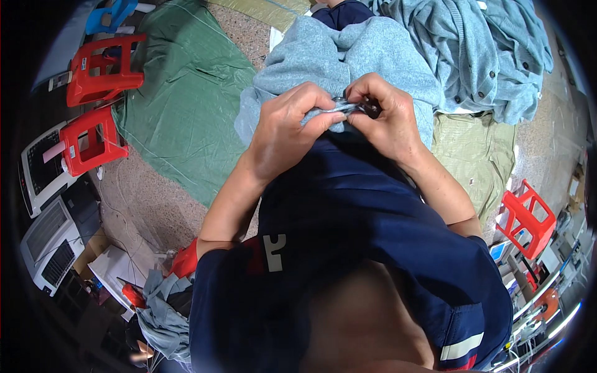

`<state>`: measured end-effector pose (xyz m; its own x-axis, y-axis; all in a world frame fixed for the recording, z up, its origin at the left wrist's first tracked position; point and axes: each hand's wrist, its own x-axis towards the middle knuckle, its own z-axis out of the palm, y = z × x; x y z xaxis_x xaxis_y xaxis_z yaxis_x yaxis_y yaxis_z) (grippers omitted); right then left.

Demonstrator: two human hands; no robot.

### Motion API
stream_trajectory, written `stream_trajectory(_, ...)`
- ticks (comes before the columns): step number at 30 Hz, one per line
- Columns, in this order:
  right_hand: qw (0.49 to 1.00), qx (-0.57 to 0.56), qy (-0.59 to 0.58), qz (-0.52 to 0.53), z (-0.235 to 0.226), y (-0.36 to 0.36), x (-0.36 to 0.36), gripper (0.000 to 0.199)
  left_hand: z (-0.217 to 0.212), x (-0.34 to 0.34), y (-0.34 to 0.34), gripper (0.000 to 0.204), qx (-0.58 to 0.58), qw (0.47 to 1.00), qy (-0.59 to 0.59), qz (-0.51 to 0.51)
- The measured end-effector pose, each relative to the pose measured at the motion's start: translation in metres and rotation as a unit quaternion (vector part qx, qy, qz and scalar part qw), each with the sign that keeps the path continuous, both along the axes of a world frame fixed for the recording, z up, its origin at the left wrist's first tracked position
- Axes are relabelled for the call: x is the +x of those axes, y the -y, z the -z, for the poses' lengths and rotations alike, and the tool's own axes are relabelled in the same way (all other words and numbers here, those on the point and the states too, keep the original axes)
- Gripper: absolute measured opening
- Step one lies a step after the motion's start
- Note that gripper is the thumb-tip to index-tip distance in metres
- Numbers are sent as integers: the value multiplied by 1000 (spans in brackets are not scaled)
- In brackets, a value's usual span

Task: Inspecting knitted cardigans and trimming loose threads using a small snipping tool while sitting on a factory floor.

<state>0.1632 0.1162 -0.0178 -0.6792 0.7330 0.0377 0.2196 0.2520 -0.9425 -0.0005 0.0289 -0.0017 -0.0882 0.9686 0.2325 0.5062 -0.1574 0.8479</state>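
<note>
A light blue-grey knitted garment [305,62] lies spread over my lap. My left hand [292,115] pinches a folded edge of it between thumb and fingers. Close beside it, my right hand [385,112] is closed on the same edge, thumb against curled fingers. A small dark, shiny thing [372,107] shows within the right hand's curl; whether it is a button I cannot tell. The fingertips of both hands nearly meet, partly hiding the edge between them.
A heap of similar blue-grey cardigans [479,56] with dark buttons lies at the far right. Green sheeting [186,99] covers floor on the left. Red plastic stools [93,143] stand at the left, another red stool [528,217] at the right. Someone's dark clothing [345,13] shows beyond the garment.
</note>
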Motion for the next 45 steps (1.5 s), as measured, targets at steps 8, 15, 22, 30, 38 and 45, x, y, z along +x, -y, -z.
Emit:
stream_trajectory(8, 975, 219, -37, -29, 5, 0, 8, 30, 17, 0, 2, 17, 95, 978, -183, -20)
stream_trajectory(15, 979, 136, 133, -76, 32, -8, 77, 28, 15, -69, 55, 18, -238, 959, -147, 40)
stream_trajectory(22, 969, 125, 213, -4, 4, -12, 92, 33, -6, -73, 68, 17, -296, 941, 166, 12)
stream_trajectory(30, 943, 311, -59, -108, -34, -19, 77, 22, -20, -13, 16, 14, -295, 846, 445, -6)
stream_trajectory(38, 925, 371, -71, -45, -23, -5, 30, 17, -20, 10, -10, 26, -189, 917, 347, 44)
stream_trajectory(45, 950, 293, -97, -40, -7, 0, 19, 17, -20, 4, -10, 35, -170, 977, 121, 30)
